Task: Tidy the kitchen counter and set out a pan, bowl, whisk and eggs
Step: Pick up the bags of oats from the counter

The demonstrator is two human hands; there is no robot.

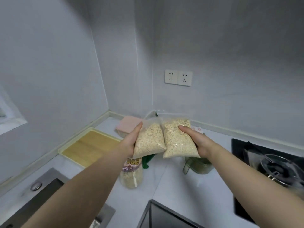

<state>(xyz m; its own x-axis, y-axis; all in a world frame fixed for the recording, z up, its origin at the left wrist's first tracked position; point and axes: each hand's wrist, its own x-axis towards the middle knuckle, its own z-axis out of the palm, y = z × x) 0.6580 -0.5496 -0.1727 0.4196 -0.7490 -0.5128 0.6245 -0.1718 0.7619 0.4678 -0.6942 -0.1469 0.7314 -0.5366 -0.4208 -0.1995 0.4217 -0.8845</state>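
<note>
Two clear bags of oats are lifted above the white counter (172, 183). My left hand (130, 142) grips the left bag of oats (150, 140) from its left side, thumb on top. My right hand (196, 140) grips the right bag of oats (178, 140) from its right side, thumb across the front. The two bags touch each other in the middle. No pan, bowl, whisk or eggs are in view.
Below the bags stand a jar of oats (131, 173) with a printed label, a green packet (147, 160) and a lidded clear container (198, 165). A wooden board in a tray (89, 148) and a pink cloth (129, 125) lie at the back left. Sink (32, 203) at left, gas hob (271, 168) at right.
</note>
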